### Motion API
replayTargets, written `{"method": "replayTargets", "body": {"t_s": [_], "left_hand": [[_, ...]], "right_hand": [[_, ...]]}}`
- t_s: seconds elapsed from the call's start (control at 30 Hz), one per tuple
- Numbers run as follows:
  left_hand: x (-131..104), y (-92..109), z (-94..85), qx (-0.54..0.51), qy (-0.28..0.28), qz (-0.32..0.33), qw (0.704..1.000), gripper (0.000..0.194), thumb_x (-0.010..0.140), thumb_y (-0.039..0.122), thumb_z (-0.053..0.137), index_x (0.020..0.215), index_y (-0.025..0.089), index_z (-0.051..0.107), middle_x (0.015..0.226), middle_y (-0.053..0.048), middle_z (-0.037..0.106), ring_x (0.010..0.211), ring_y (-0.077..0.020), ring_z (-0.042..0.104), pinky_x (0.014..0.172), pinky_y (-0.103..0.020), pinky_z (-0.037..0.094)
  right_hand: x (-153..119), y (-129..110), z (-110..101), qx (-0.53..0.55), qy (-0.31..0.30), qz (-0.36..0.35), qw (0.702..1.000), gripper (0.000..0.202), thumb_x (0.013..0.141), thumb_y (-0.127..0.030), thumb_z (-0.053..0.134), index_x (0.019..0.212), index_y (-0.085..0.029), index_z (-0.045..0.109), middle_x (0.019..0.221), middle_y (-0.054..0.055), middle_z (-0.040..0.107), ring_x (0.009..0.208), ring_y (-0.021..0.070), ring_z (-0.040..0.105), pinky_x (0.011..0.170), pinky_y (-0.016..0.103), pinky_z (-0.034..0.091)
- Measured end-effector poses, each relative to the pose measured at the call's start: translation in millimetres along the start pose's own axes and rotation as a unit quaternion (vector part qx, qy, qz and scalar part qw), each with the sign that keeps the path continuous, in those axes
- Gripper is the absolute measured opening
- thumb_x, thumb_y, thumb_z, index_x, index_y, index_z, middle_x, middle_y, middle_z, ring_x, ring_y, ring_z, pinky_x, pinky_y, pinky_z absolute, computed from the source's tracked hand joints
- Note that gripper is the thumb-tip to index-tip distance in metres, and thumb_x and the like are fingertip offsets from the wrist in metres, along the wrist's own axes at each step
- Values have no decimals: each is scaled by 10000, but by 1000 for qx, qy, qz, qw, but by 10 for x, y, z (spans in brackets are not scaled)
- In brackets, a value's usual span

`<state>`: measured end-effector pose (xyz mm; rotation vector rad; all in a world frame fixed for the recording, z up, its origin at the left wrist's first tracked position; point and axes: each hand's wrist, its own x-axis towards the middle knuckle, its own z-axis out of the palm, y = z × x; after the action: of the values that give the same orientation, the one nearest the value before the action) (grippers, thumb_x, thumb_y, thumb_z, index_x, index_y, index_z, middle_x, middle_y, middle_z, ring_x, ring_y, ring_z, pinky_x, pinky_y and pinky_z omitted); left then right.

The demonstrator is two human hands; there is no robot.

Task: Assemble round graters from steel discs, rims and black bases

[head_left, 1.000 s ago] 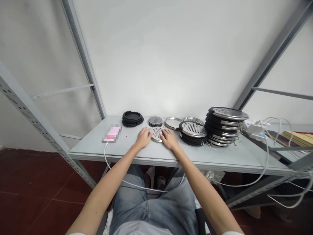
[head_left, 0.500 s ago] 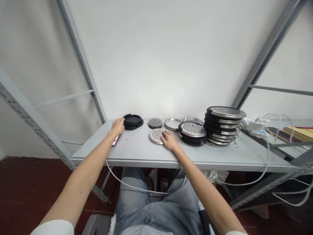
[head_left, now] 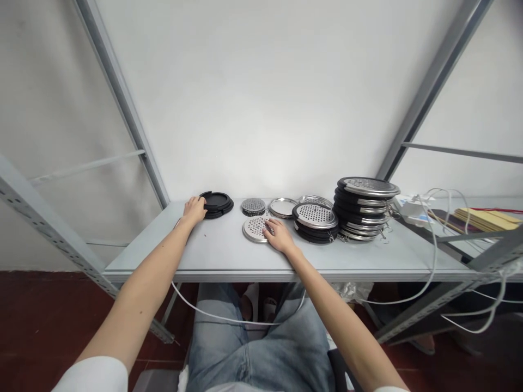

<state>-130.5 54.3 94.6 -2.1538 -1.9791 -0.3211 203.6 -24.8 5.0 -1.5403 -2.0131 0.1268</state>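
On the left of the table, my left hand is at the edge of a stack of black round rims. Its fingertips touch or overlap the stack's left side, and their grip is hidden. My right hand rests on a round perforated metal plate that lies flat. Its fingers are spread over the plate's right part. Behind this plate are a stack of smaller perforated discs and a shiny metal ring-edged plate.
Right of my hand stands a low stack of perforated plates with black rims, beside a taller stack. White cables hang over the table's right side. Metal shelf posts frame both ends. Yellow sheets lie far right.
The view has shifted slightly, so things on the table sit a little further left. Both hands stay at the same things. The phone by my left wrist is now mostly hidden.
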Motion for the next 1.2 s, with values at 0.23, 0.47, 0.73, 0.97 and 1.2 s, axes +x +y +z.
{"method": "replayTargets", "body": {"t_s": [0.23, 0.47, 0.73, 0.97, 1.2], "left_hand": [[57, 71, 10, -2, -33, 11, 999, 436, 851, 175, 556, 1285, 209, 545, 1405, -119, 527, 1331, -295, 436, 1065, -408, 386], [117, 66, 24, 31, -24, 18, 999, 370, 809, 196, 613, 1177, 237, 616, 1306, -104, 578, 1243, -315, 491, 1021, -425, 419], [181, 82, 5, 41, -17, 12, 999, 290, 848, 211, 584, 1135, 235, 619, 1262, -95, 621, 1205, -305, 520, 981, -427, 425], [174, 21, -18, 27, -6, 37, 999, 271, 860, 242, 596, 1130, 228, 621, 1238, -85, 625, 1204, -293, 527, 1000, -406, 423], [148, -62, -14, 24, 2, 16, 1000, 274, 872, 256, 575, 1141, 227, 614, 1213, -100, 608, 1174, -293, 547, 957, -394, 458]], "right_hand": [[-6, -3, -8, 3, 4, 1, 1000, 464, 938, -409, 480, 1302, -154, 613, 1403, 129, 559, 1331, 270, 465, 1116, 393, 349], [-1, 27, 9, 18, 11, -4, 1000, 449, 934, -402, 486, 1280, -153, 626, 1386, 129, 574, 1313, 261, 481, 1110, 387, 357], [1, 27, 8, 27, 18, -7, 999, 408, 930, -368, 497, 1251, -160, 641, 1354, 116, 601, 1288, 243, 505, 1105, 367, 360], [8, 42, 28, 37, 26, -2, 999, 394, 922, -357, 507, 1233, -166, 654, 1340, 113, 610, 1273, 248, 516, 1097, 368, 370], [12, 65, 44, 52, 32, -6, 998, 374, 913, -345, 521, 1203, -160, 669, 1315, 120, 626, 1255, 268, 528, 1083, 392, 382]]}}
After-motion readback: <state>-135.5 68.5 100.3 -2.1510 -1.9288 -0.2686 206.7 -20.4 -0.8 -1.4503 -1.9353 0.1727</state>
